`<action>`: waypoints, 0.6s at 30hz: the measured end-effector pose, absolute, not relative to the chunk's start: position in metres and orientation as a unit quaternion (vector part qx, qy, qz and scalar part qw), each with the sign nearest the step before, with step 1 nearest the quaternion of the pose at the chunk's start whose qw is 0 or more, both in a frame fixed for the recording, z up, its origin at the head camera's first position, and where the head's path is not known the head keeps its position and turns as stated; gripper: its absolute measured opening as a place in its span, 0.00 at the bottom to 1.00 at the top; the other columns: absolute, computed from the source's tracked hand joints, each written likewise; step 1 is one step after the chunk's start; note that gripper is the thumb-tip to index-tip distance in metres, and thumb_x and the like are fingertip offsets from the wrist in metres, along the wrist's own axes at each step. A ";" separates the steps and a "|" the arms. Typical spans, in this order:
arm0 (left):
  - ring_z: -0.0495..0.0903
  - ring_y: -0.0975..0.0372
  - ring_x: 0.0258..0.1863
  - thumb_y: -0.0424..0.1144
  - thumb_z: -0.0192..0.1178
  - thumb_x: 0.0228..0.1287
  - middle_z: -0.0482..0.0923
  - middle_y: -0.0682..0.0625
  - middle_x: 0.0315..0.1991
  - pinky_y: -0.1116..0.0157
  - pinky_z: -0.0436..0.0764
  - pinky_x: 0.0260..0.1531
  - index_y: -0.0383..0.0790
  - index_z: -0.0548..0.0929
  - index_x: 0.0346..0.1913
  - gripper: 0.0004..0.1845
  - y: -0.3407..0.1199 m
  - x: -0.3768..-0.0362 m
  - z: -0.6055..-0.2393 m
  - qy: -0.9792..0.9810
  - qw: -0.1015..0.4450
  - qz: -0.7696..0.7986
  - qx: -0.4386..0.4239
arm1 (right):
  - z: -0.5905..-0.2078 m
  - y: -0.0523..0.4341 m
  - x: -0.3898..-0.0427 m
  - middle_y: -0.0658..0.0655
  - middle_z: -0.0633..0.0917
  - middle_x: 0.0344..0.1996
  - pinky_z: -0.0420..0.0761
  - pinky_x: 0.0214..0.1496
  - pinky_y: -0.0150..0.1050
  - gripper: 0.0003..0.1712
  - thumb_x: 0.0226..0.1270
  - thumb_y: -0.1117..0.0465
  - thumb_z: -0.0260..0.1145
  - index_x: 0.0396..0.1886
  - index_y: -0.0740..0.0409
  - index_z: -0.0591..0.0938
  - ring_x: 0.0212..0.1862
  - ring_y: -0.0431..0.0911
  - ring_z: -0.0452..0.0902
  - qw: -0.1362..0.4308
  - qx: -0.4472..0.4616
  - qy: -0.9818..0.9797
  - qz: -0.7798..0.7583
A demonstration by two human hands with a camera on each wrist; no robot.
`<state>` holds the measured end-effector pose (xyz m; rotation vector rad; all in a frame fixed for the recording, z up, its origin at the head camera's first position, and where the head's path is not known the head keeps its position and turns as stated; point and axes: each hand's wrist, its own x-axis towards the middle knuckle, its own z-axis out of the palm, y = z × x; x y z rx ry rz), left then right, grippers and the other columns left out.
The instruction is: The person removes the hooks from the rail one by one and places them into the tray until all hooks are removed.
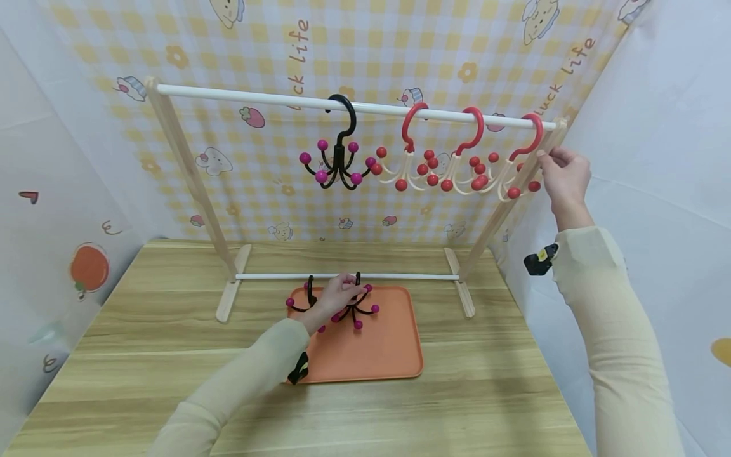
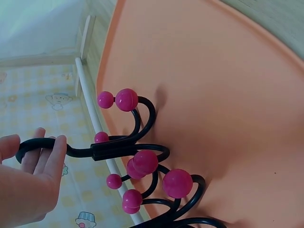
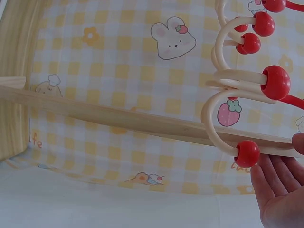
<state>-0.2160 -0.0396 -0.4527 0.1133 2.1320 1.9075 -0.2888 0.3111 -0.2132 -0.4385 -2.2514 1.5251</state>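
Observation:
My left hand (image 1: 337, 295) is low over the orange tray (image 1: 388, 346), its thumb and fingers round the hook of a black multi-arm hanger (image 2: 114, 151) with magenta ball tips. A second black hanger (image 1: 311, 299) lies beside it on the tray, partly hidden by that hand and sleeve. On the right, my right hand (image 1: 568, 178) holds the upper part of the rack's wooden post (image 3: 142, 121), thumb on one side and fingers on the other. Close to those fingers hangs a red-hooked hanger (image 1: 507, 171) with cream arms and red balls.
From the rack's white top bar (image 1: 245, 96) hang another black hanger (image 1: 339, 155) and two more red-hooked hangers, one (image 1: 407, 165) beside the black one. A lower white bar (image 1: 268, 277) runs behind the tray. The rack's left post (image 1: 185, 158) stands on the wooden table (image 1: 485, 393).

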 end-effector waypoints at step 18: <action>0.74 0.54 0.46 0.43 0.53 0.62 0.76 0.42 0.45 0.61 0.75 0.40 0.33 0.71 0.54 0.21 -0.055 -0.213 -0.419 0.852 0.056 0.515 0.077 | -0.213 0.311 -0.289 0.52 0.71 0.56 0.59 0.59 0.37 0.28 0.61 0.47 0.56 0.59 0.53 0.69 0.54 0.43 0.65 0.190 -0.157 -0.801 0.546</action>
